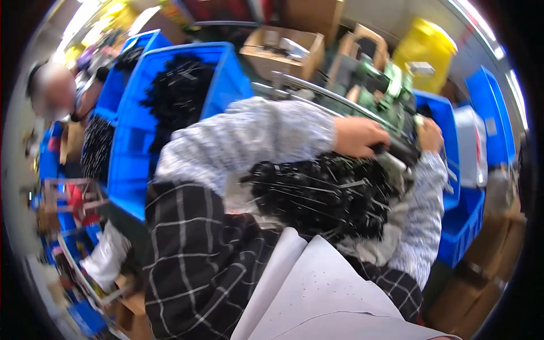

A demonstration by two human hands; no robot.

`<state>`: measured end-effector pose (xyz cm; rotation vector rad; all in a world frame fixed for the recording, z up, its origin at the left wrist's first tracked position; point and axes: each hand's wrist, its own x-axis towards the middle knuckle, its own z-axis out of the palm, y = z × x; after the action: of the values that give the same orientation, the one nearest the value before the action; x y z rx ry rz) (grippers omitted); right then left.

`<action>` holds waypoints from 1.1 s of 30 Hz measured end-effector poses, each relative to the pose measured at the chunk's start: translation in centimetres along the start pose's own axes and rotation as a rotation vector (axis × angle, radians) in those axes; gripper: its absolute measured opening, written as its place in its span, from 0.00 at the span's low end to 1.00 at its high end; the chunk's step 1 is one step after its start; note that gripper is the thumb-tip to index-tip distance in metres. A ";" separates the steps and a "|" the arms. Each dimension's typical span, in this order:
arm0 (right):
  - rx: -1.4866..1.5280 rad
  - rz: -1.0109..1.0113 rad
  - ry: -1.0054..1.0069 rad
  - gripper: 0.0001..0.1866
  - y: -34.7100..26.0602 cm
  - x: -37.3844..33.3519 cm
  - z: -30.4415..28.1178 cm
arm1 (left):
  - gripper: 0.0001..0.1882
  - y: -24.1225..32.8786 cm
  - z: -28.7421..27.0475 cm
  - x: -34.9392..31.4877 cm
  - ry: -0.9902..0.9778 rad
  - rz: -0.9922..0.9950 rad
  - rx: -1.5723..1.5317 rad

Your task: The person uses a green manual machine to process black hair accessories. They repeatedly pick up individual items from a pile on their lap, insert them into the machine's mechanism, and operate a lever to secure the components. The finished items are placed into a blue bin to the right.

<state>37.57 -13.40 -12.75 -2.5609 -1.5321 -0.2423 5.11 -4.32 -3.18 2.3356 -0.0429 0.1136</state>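
Observation:
My left hand (360, 137) reaches across a heap of black parts with thin metal rods (323, 195) lying in front of me. Its fingers curl down over a small black piece (378, 148) beside a green machine (391, 85). My right hand (430, 136) is at the machine's right end, fingers bent in, with a small pale piece (419, 120) at the fingertips. Blur hides what exactly that hand grips. Between the hands runs a dark cylindrical part of the machine (403, 148). Pale cloth (388, 241) lies under the heap.
A blue bin (127, 153) of black parts stands at left. Blue crates (462, 221) are at right, below a white container (470, 147). Behind are a cardboard box (283, 56), metal rails (340, 102) and a yellow bag (425, 54). Another person (54, 90) is at far left.

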 end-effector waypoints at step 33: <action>-0.015 0.022 0.101 0.12 -6.8 -0.9 -0.8 | 0.25 -3.1 2.4 -2.8 -0.479 -0.361 0.294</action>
<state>31.11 -11.11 -11.90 -2.5338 -1.4709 -0.3760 2.69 -3.86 -7.33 2.5677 0.1686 -0.6588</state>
